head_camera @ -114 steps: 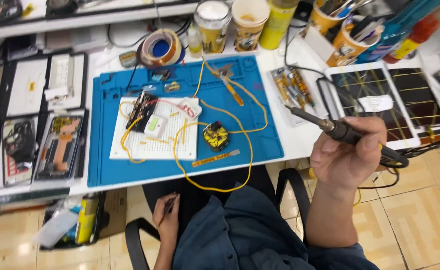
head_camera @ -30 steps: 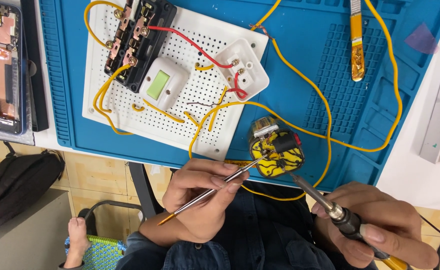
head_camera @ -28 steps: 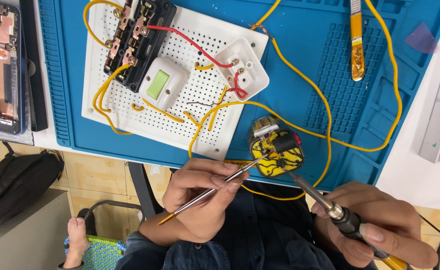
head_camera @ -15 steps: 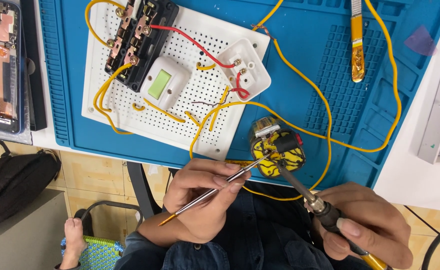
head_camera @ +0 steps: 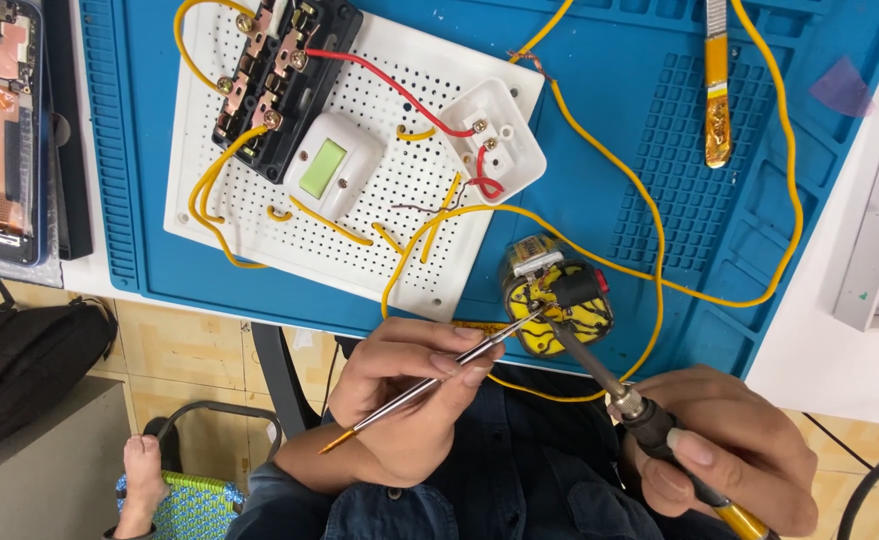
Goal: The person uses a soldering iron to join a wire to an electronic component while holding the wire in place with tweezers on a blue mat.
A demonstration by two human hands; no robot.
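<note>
Now left hand [head_camera: 409, 400] grips tweezers [head_camera: 429, 380], right hand [head_camera: 729, 450] grips soldering iron [head_camera: 599, 370]; both tips converge up-forward on yellow circuit board [head_camera: 557, 310].

light: bright, even, from overhead | shadows: soft, short, under the yellow wires [head_camera: 649, 250] on the blue silicone mat [head_camera: 659, 130] | glare: mild sheen on mat ridges | focus: sharp centre, slight softness toward the edges | blur: none

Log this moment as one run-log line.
left hand: grips tweezers, tips at yellow circuit board | right hand: grips soldering iron, tip on board | board rests on blue mat
</note>
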